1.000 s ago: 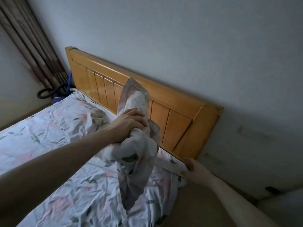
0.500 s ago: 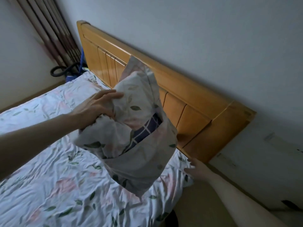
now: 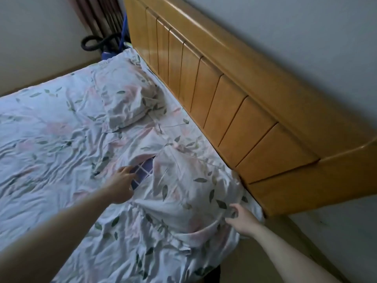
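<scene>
left hand point(image 3: 120, 186) rests slack-fingered at the pillowcase point(image 3: 183, 190) mouth, right hand point(image 3: 242, 221) pinches its corner; pull right taut, tuck checked pillow point(image 3: 143, 170) beside left hand inside.

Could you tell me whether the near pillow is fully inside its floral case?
Not fully: its purple checked fabric shows through a gap in the floral case, beside the left hand.
</scene>
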`<action>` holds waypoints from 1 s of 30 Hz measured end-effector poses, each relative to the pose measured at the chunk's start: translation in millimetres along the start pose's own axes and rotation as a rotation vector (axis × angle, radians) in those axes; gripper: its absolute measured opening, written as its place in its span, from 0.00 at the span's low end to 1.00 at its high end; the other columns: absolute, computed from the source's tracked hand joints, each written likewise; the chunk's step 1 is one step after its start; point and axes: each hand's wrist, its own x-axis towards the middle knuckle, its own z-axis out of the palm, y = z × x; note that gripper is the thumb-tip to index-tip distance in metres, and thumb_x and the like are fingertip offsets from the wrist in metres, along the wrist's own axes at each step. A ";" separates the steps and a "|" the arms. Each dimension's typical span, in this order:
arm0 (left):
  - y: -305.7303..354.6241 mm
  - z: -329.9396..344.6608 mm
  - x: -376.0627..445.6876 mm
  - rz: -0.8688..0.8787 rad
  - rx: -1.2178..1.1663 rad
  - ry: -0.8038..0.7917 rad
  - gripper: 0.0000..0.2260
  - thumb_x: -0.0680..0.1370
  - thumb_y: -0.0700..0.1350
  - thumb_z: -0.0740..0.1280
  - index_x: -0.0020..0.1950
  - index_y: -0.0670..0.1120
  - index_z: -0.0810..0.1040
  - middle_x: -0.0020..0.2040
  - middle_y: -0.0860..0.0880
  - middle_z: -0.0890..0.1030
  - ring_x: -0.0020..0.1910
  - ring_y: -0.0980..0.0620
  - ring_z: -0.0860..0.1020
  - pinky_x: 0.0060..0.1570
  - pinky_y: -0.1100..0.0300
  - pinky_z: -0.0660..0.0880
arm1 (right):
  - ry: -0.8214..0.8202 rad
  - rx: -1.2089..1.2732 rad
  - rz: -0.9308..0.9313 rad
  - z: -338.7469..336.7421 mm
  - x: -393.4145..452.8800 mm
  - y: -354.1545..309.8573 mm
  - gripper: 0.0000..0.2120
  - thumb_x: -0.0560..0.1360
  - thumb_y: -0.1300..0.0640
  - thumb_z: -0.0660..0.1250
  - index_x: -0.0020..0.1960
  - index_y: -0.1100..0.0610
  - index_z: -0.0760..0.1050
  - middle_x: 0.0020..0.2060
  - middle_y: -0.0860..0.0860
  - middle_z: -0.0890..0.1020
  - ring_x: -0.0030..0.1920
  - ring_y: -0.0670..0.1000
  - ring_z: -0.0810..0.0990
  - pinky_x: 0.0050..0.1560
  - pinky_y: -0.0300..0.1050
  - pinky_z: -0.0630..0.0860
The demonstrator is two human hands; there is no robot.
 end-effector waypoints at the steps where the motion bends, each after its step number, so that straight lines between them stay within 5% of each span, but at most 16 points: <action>1: -2.9 21.8 8.0 -0.043 -0.034 -0.022 0.25 0.73 0.50 0.68 0.71 0.56 0.74 0.81 0.49 0.59 0.78 0.44 0.60 0.70 0.47 0.68 | 0.004 -0.015 -0.005 6.0 15.7 -0.6 0.32 0.79 0.49 0.69 0.80 0.49 0.61 0.73 0.51 0.72 0.61 0.51 0.77 0.57 0.45 0.79; 7: -11.8 137.6 60.2 -0.265 -0.306 -0.045 0.31 0.76 0.56 0.69 0.77 0.49 0.66 0.79 0.46 0.62 0.74 0.42 0.66 0.71 0.50 0.67 | 0.070 -0.124 -0.089 24.8 120.6 -27.7 0.38 0.80 0.47 0.68 0.83 0.48 0.52 0.81 0.50 0.57 0.78 0.57 0.63 0.74 0.55 0.69; 12: -20.4 226.1 107.8 -0.726 -0.792 0.069 0.41 0.77 0.61 0.69 0.79 0.38 0.57 0.77 0.38 0.65 0.74 0.39 0.67 0.70 0.47 0.68 | 0.193 -0.296 -0.254 30.7 220.1 -70.0 0.42 0.79 0.41 0.68 0.83 0.50 0.49 0.82 0.50 0.54 0.81 0.57 0.56 0.77 0.59 0.63; 15: -24.2 266.2 128.2 -0.849 -1.146 0.088 0.50 0.69 0.69 0.73 0.78 0.40 0.58 0.74 0.38 0.69 0.69 0.37 0.73 0.63 0.46 0.75 | 0.243 -0.370 -0.295 32.7 266.3 -95.8 0.47 0.75 0.34 0.68 0.84 0.49 0.47 0.83 0.50 0.50 0.82 0.58 0.52 0.79 0.61 0.59; 17: -22.7 287.5 139.3 -0.857 -1.312 0.031 0.57 0.61 0.75 0.73 0.79 0.45 0.56 0.73 0.42 0.71 0.64 0.39 0.77 0.52 0.48 0.80 | 0.256 -0.388 -0.303 42.9 299.1 -104.6 0.51 0.73 0.31 0.69 0.84 0.48 0.46 0.83 0.50 0.49 0.83 0.57 0.50 0.80 0.62 0.55; 23: -15.1 310.2 169.4 -0.706 -1.520 0.192 0.50 0.52 0.68 0.83 0.69 0.55 0.69 0.61 0.53 0.82 0.56 0.50 0.83 0.59 0.45 0.80 | 0.087 -0.244 -0.262 56.4 344.2 -107.3 0.65 0.62 0.32 0.79 0.84 0.48 0.43 0.83 0.51 0.55 0.81 0.57 0.58 0.79 0.57 0.60; 26: 1.4 286.5 165.9 -0.680 -1.490 0.290 0.39 0.62 0.53 0.84 0.67 0.52 0.67 0.55 0.54 0.81 0.53 0.55 0.81 0.53 0.55 0.80 | 0.011 -0.149 -0.279 48.3 341.6 -109.0 0.59 0.59 0.40 0.84 0.81 0.55 0.59 0.77 0.51 0.69 0.75 0.56 0.70 0.74 0.55 0.69; 30: 13.9 231.4 161.2 -0.515 -1.296 0.461 0.34 0.67 0.46 0.78 0.67 0.59 0.64 0.55 0.56 0.79 0.55 0.52 0.80 0.54 0.51 0.79 | 0.156 0.030 -0.450 30.8 312.9 -112.4 0.35 0.67 0.56 0.83 0.71 0.56 0.74 0.61 0.47 0.80 0.65 0.53 0.78 0.62 0.50 0.75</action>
